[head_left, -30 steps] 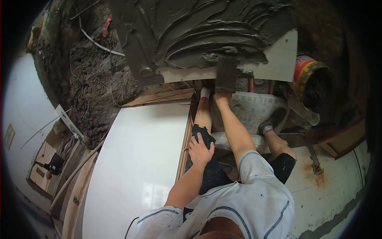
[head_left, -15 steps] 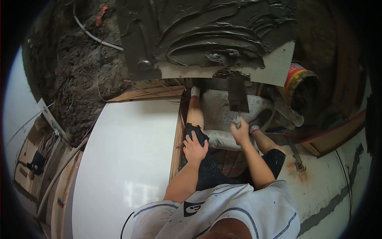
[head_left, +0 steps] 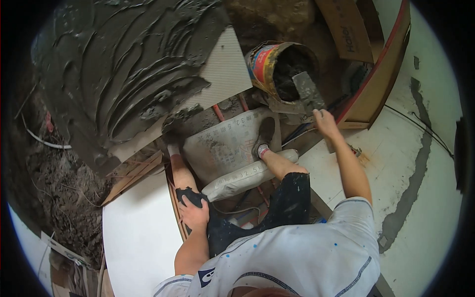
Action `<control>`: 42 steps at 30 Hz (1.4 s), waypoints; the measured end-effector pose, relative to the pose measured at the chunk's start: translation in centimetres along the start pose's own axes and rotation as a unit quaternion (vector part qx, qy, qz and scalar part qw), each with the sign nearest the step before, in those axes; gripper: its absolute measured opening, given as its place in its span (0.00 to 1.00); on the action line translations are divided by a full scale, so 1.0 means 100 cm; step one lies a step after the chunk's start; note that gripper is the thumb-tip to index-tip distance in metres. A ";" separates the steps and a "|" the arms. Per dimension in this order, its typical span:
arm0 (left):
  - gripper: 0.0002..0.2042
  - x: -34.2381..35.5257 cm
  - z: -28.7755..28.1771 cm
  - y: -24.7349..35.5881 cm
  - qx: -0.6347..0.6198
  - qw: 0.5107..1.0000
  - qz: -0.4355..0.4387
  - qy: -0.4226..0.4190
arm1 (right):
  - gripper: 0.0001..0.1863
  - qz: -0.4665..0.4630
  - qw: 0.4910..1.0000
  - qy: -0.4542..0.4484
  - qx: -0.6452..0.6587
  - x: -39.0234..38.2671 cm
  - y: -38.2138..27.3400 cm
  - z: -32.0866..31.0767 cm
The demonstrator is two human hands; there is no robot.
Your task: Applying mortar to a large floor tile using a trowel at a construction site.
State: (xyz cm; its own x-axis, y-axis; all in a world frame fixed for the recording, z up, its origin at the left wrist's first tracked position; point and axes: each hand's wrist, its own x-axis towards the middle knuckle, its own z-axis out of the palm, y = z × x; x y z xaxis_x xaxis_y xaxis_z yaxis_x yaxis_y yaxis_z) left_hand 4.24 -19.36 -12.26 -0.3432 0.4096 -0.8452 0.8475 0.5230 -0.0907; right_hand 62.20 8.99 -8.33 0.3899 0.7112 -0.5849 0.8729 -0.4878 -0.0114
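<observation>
My right hand (head_left: 324, 123) grips a mortar-smeared trowel (head_left: 308, 90), whose blade reaches over the mouth of a bucket of dark wet mortar (head_left: 287, 67) at the upper right. My left hand (head_left: 194, 213) rests open on the torn dark cloth over my left knee. Above my legs, at the upper left, lies a textured tile (head_left: 226, 67), most of it covered in swept, ridged grey mortar (head_left: 138, 74). Pale printed sacks (head_left: 220, 136) lie between my feet, under the tile's lower corner.
A smooth white board (head_left: 136, 227) lies left of my legs. Rubble soil with cables (head_left: 67, 208) runs along the left. Cardboard (head_left: 346, 27) and a curved wooden panel (head_left: 366, 109) stand at the upper right. A cracked white surface (head_left: 401, 163) with black cables is on the right.
My right hand and trowel moved from the tile's edge back, then rightward to the bucket. The view swung right, so the tile now sits further left. My left hand stays on the knee.
</observation>
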 end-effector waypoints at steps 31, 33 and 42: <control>0.46 0.007 -0.022 0.059 0.108 0.994 -0.017 0.015 | 0.12 -0.217 0.933 0.067 -0.278 0.107 -0.043 0.010; 0.46 0.006 -0.031 0.052 0.115 0.993 -0.021 0.019 | 0.16 -0.193 0.939 0.041 -0.284 0.119 -0.036 -0.008; 0.46 0.006 -0.033 0.054 0.116 0.993 -0.010 0.014 | 0.08 -0.216 0.918 0.087 -0.321 0.148 -0.082 0.036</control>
State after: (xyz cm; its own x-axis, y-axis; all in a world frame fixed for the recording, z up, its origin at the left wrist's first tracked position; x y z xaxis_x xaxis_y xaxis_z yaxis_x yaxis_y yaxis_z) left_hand 7.33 -13.83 -11.57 -0.3692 0.4232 -0.8274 0.9097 0.3468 -0.2286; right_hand 59.74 21.71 -19.81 -0.0405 0.8656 -0.4990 0.9283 0.2174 0.3017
